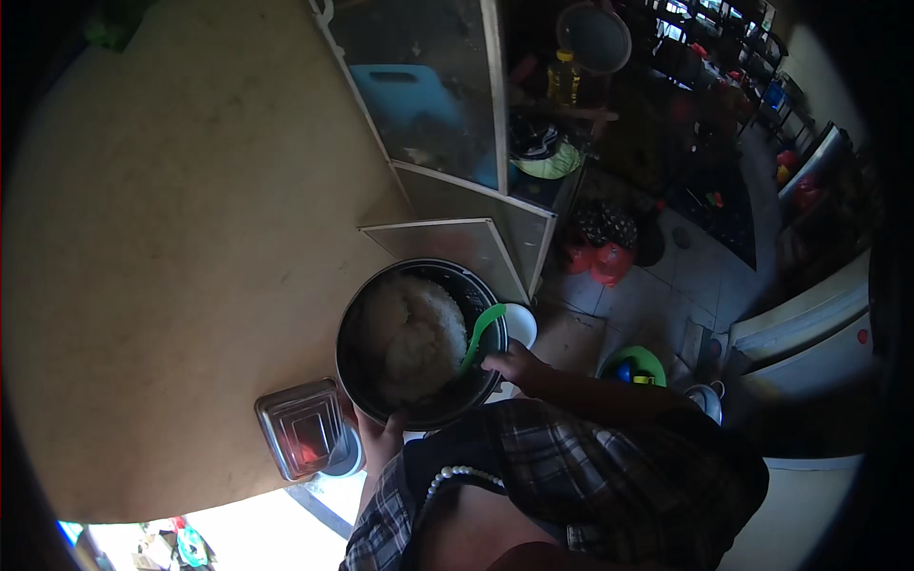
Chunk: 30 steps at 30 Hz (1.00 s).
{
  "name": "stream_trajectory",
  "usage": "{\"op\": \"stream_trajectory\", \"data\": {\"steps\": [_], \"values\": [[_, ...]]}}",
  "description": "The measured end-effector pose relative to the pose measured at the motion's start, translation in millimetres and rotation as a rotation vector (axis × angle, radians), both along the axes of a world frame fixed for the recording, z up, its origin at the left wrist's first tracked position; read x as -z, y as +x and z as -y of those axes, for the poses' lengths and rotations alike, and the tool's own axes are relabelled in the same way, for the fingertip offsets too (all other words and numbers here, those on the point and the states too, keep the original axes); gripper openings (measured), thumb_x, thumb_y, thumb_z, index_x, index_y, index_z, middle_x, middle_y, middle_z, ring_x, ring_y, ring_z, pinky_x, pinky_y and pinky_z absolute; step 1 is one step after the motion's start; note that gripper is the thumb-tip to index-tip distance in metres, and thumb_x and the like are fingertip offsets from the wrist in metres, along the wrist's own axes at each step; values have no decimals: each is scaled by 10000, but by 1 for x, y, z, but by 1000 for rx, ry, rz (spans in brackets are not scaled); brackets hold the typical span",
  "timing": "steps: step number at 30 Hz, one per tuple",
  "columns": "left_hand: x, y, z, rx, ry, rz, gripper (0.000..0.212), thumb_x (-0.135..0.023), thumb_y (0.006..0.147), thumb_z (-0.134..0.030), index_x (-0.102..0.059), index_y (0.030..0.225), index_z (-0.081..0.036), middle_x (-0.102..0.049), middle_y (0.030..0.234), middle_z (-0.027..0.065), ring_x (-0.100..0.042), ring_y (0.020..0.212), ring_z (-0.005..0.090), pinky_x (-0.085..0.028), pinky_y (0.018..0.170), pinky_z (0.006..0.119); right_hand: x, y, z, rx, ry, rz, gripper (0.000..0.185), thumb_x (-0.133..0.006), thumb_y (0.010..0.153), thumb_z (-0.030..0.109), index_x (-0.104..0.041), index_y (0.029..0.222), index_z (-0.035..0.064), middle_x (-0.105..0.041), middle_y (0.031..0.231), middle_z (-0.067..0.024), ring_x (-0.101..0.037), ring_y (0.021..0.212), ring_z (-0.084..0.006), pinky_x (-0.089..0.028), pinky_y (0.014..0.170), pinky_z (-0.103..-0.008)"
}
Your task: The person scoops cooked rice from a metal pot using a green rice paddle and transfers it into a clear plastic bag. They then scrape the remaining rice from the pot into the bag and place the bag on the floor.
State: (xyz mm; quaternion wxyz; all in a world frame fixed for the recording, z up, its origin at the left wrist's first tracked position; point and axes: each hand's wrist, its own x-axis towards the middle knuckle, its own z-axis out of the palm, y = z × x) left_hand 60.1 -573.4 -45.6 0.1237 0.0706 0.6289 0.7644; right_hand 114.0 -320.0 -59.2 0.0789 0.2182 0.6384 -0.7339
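A round dark inner pot of a rice cooker (357, 378) is held in front of my torso, tilted so that its inside faces me. White cooked rice (428, 342) lies in it, partly veiled by haze or steam. A green rice paddle (481, 331) leans in the pot, its handle end sticking out past the right rim. My left hand (380, 434) grips the lower left rim, thumb over the edge. On the right rim my right hand (517, 365) holds on, close to the paddle. The fingers beneath the pot are hidden.
Left of the pot is a clear lidded plastic container (300, 428). A white bowl (521, 325) shows behind the pot's right rim. Ahead stands a screened cabinet door (457, 246), ajar. Red plastic bags (610, 264) and a green basin (653, 357) are at the right.
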Motion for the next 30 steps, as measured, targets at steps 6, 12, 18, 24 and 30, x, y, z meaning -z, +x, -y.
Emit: {"op": "stream_trajectory", "data": {"steps": [6, 12, 18, 24, 30], "values": [[-31, 9, -100, 97, -29, 190, 628, -478, 663, 104, -330, 1259, -23, -460, 1177, 75, -456, 1061, 167, -342, 914, 274, -60, 51, -88, 11, -179, 38, 436, -597, 796, 314, -470, 1091, 19, -598, 837, -80, -573, 839, -179, -459, 733, -300], [-48, 21, -185, 319, -99, 2, 641, -453, 685, 90, -302, 1298, -15, -476, 1155, 61, -452, 1051, 131, -354, 889, 240, -20, 96, -163, 162, -364, 5, 318, -586, 768, 225, -503, 994, 17, -590, 824, -93, -614, 767, -214, -509, 663, -334], [-58, 36, -227, 313, 4, -7, 567, -509, 821, -29, -253, 1325, 2, -365, 1310, 105, -324, 1219, 185, -240, 1009, 303, -30, 113, -193, 301, -476, 84, 192, -529, 753, 82, -498, 925, 5, -575, 791, -100, -616, 726, -228, -524, 673, -361], [-36, 52, -230, 212, 282, 202, 536, -414, 854, -118, -223, 1355, -100, -286, 1364, 133, -281, 1256, 245, -292, 982, 409, -9, 104, -192, 432, -706, 127, 173, -483, 805, 122, -494, 908, -16, -566, 891, -134, -605, 788, -235, -517, 710, -360], [55, 46, -208, 743, -448, -132, 632, -622, 755, -199, -331, 1290, -30, -388, 1284, 151, -355, 1198, 253, -293, 977, 320, -17, 91, -167, 426, -788, 104, 187, -480, 784, 90, -490, 926, -32, -570, 871, -138, -597, 774, -249, -508, 652, -351]]}}
